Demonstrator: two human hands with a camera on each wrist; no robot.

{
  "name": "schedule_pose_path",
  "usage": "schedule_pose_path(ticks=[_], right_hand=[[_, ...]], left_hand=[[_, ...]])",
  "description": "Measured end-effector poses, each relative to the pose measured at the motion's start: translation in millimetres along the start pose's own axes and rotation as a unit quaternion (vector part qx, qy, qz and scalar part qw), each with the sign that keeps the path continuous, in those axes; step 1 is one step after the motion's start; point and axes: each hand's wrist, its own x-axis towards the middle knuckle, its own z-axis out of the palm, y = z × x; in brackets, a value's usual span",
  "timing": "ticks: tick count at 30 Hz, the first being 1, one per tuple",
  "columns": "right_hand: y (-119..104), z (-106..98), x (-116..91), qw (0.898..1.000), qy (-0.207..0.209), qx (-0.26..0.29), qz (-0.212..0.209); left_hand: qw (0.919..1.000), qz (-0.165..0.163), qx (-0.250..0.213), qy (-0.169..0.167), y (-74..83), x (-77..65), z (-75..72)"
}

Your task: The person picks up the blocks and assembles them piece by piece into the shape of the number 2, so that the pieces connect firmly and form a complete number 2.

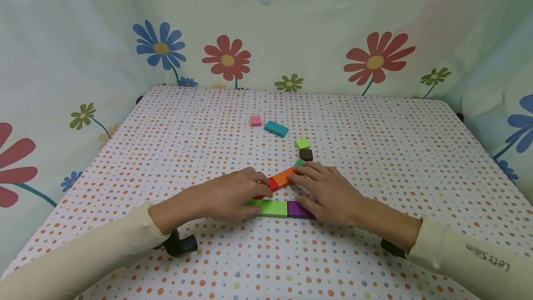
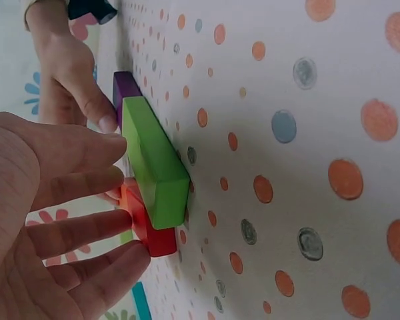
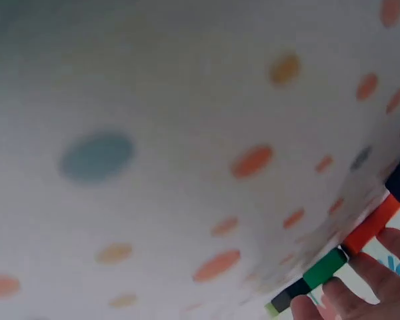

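Note:
My left hand (image 1: pixel 235 196) hovers low over the blocks. Its thumb is near a long lime green block (image 1: pixel 274 209), and its fingertips touch a red block (image 2: pixel 151 230) behind it. My right hand (image 1: pixel 333 193) reaches in from the other side, thumb beside a purple block (image 1: pixel 297 210) that lies end to end with the lime green one. Its fingers rest along an orange block (image 1: pixel 285 177) and a green block (image 3: pixel 325 267). The red, orange and green blocks form a slanting row; a dark block (image 1: pixel 306 155) and a small lime block (image 1: pixel 302 143) continue it.
Farther back on the dotted tabletop (image 1: pixel 200 133) lie a teal block (image 1: pixel 276 128) and a small pink block (image 1: pixel 256 121). A flower-printed curtain (image 1: pixel 308 22) stands behind the table and along both sides.

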Motion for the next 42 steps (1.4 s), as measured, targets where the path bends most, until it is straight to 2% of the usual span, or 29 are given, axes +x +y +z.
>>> schedule_pose_path(ticks=[4, 8, 11, 15, 21, 25, 31, 36, 42], right_hand=[[-2, -6, 0, 1.000, -0.019, -0.011, -0.001], [-3, -9, -1, 0.999, -0.022, -0.023, -0.011], [-3, -10, -1, 0.999, -0.025, -0.022, -0.017], [-4, -12, 1, 0.999, -0.036, -0.031, -0.020], [-4, -13, 2, 0.998, -0.044, -0.047, -0.017], [-4, -14, 3, 0.998, -0.049, -0.041, -0.013], [-2, -13, 3, 0.999, -0.044, -0.029, -0.008], [-1, -11, 2, 0.999, -0.033, -0.028, -0.005], [1, -9, 2, 0.999, -0.026, -0.024, -0.008]], left_hand=[[1.0000, 0.004, 0.005, -0.005, -2.0, 0.9, -1.7], [0.9996, 0.023, -0.008, -0.017, -4.6, 6.4, -8.1], [0.9990, 0.026, -0.019, -0.031, -6.7, 16.1, -16.8], [0.9991, 0.000, -0.013, -0.039, -10.7, 34.1, -29.4], [0.9995, -0.024, -0.004, -0.019, -28.7, 65.2, -40.6], [0.9990, -0.041, -0.016, -0.003, -44.1, 78.8, -44.5], [0.9965, -0.070, -0.044, 0.011, -57.9, 85.4, -49.2], [0.9957, -0.077, -0.044, 0.027, -66.9, 88.6, -52.4], [0.9930, -0.104, -0.036, 0.044, -74.9, 95.7, -52.6]])
